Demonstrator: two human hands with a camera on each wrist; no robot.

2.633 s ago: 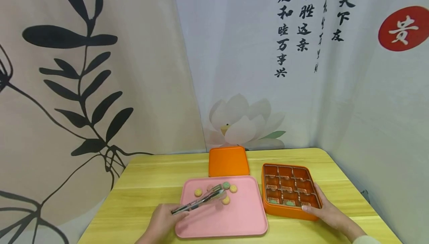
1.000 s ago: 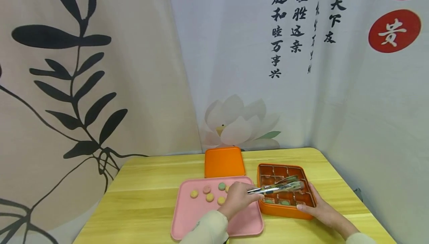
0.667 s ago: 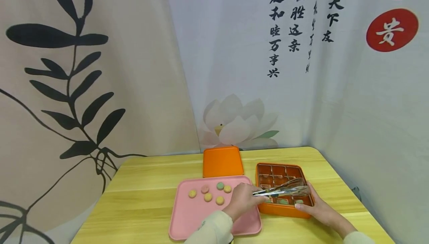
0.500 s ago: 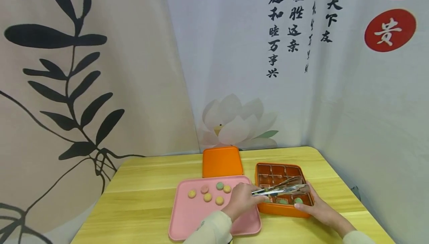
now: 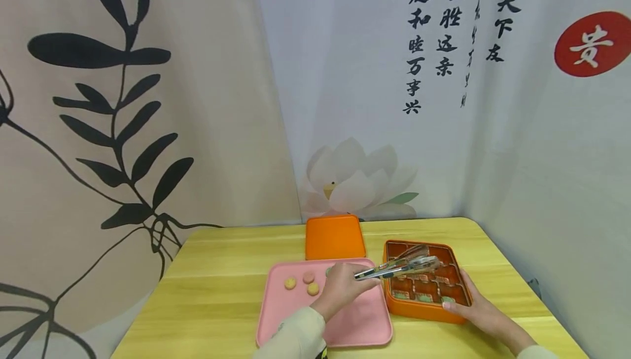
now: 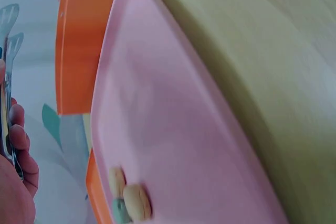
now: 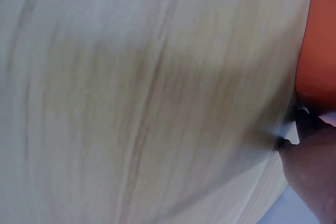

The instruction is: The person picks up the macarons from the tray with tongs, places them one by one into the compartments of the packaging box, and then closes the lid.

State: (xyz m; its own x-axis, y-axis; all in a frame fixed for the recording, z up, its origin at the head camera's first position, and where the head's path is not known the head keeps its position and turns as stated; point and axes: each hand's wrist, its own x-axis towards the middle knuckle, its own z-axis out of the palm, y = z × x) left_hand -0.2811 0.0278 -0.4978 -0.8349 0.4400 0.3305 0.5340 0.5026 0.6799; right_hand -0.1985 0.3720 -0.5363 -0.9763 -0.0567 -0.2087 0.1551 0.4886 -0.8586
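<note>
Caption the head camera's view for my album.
Left hand holds tongs over an orange box; right hand grips its side.

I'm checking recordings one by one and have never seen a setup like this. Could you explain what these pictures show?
There is no machine: a person works with two bare hands. The widest picture comes from a camera worn on the head, looking forward and down; the other two come from cameras on each wrist. The left hand grips tongs over a divided orange box. The right hand holds that box at its near right corner. Green pieces sit in the box's near row. Also on the table are a pink tray, bearing small biscuit-like rounds, and, behind it, a flat orange square, perhaps a lid.
</note>
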